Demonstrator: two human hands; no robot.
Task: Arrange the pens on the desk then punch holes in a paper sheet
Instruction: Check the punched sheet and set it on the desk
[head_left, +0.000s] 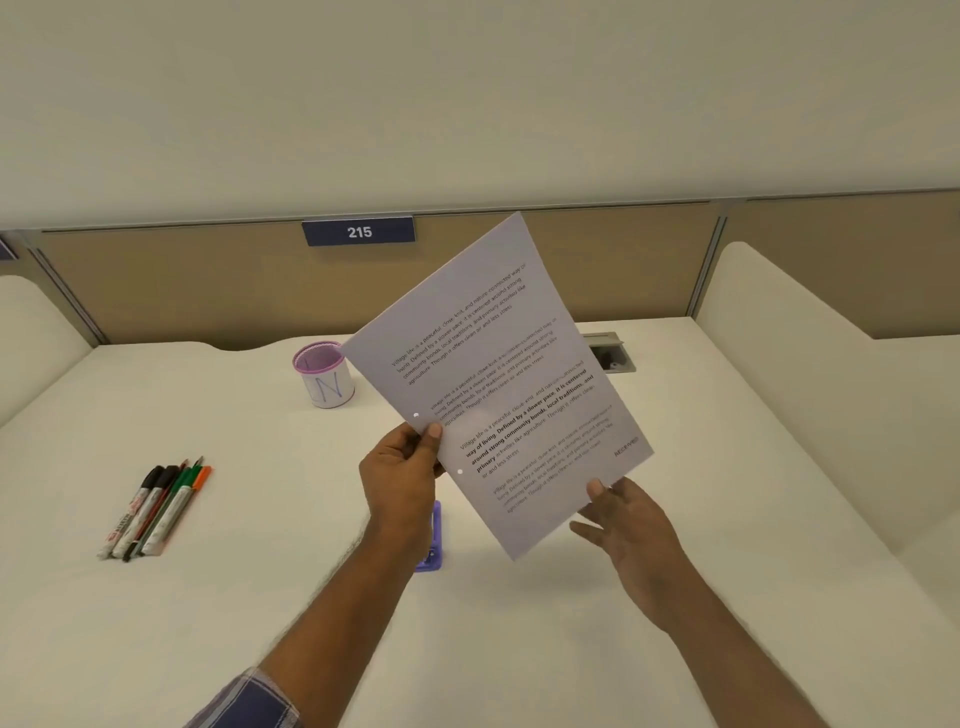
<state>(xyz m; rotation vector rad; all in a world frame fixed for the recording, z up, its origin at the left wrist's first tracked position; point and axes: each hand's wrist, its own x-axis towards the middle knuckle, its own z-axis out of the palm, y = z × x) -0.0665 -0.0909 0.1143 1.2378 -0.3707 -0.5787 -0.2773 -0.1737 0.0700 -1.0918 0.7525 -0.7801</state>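
A printed paper sheet is held up tilted above the white desk. Two punched holes show along its left edge, one on each side of my left thumb. My left hand pinches that edge. My right hand holds the sheet's lower edge with the thumb on top and the fingers spread beneath. A purple hole punch lies on the desk under the sheet, mostly hidden by my left wrist. Several pens and markers lie side by side in a row at the left.
A purple mesh pen cup stands at the back of the desk, empty as far as I can see. A cable port sits in the desk behind the sheet. Beige partitions with a "215" plate enclose the desk.
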